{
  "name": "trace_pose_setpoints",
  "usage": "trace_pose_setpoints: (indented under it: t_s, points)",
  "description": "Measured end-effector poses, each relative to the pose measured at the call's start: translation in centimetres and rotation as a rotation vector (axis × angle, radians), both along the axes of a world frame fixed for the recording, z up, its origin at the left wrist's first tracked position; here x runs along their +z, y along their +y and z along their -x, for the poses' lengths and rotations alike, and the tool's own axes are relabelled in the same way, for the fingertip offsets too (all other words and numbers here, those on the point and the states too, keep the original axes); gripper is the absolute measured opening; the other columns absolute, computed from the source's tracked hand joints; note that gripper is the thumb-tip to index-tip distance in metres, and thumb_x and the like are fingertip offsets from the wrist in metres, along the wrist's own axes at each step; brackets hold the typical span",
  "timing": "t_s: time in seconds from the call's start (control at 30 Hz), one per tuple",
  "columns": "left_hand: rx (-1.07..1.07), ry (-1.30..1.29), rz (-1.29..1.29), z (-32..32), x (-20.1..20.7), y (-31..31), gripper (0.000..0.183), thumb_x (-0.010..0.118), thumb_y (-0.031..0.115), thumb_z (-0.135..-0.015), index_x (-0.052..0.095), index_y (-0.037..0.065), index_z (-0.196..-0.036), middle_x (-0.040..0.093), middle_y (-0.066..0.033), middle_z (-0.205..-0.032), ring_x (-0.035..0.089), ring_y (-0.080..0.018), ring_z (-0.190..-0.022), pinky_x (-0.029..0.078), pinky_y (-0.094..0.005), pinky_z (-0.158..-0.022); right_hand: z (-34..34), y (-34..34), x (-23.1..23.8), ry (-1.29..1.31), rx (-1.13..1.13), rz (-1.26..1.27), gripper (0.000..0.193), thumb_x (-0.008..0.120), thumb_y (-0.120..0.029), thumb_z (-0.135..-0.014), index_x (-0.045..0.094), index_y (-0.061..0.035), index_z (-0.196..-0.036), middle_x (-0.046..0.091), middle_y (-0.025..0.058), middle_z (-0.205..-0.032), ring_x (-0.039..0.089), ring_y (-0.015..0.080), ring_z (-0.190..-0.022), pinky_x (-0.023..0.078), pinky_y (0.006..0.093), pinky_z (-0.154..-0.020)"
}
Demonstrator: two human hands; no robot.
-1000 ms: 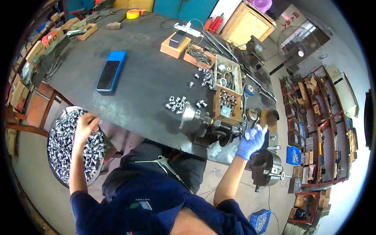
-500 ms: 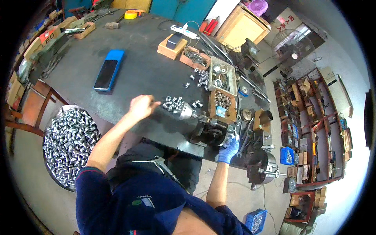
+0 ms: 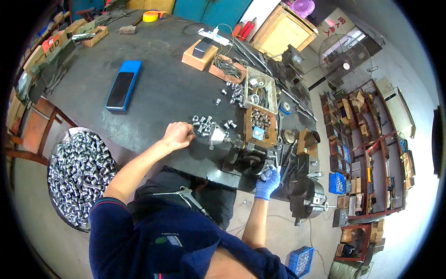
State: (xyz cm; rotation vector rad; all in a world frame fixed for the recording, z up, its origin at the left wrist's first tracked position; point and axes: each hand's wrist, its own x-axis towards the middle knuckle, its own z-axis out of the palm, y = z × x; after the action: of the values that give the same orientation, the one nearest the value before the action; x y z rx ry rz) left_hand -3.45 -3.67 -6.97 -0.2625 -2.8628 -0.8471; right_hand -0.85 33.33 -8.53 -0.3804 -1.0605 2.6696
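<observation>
My bare left hand (image 3: 178, 135) is closed over the bench, at the left edge of a loose group of shiny metal fittings (image 3: 203, 123). Whatever its curled fingers hold is hidden. A silvery cone-shaped metal piece (image 3: 217, 134) lies just right of those fittings, at the left end of a dark metal fixture (image 3: 248, 159). In a blue glove, my right hand (image 3: 267, 184) closes round the handle at the fixture's right end, by the bench's front edge. Its fingertips and the handle blend together, so the exact grip is unclear.
A large round container (image 3: 82, 179) full of fittings stands at left. On the bench (image 3: 158, 88) are a blue-cased device (image 3: 123, 86), an open box of fittings (image 3: 261, 126) and a tray (image 3: 261, 88) of parts. A chuck-like machine (image 3: 307, 197) stands right of my gloved hand.
My left hand has moved slightly right and down, and its outstretched finger is now curled in. My right hand stays at the fixture's end. The whole view has shifted slightly.
</observation>
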Motion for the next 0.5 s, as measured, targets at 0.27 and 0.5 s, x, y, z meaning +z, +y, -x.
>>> trace_pose_setpoints:
  t_s: [0.27,0.5]
  points:
    - [-0.07,-0.342,-1.014,-1.6,4.2,-0.8,0.014,0.063,0.004,-0.075,0.055,-0.002,-0.083,0.059,-0.0076,-0.07,0.057,-0.013,-0.06,0.046,-0.0241,-0.055,-0.1,0.0,0.5,-0.025,0.019,0.004,0.033,0.05,-0.037,-0.088,0.055,-0.0055,-0.077,0.042,-0.0011,-0.05,0.033,0.0075,-0.037,0.027,0.019,-0.032]
    - [-0.305,-0.214,-1.226,-3.1,7.9,0.3,0.017,0.062,0.001,-0.079,0.059,-0.009,-0.092,0.062,-0.0104,-0.079,0.06,-0.0144,-0.065,0.049,-0.0257,-0.061,0.2,-0.4,1.0,-0.21,-0.031,0.034,0.037,0.055,-0.042,-0.084,0.055,-0.0083,-0.069,0.041,-0.0024,-0.046,0.03,0.008,-0.034,0.025,0.019,-0.031]
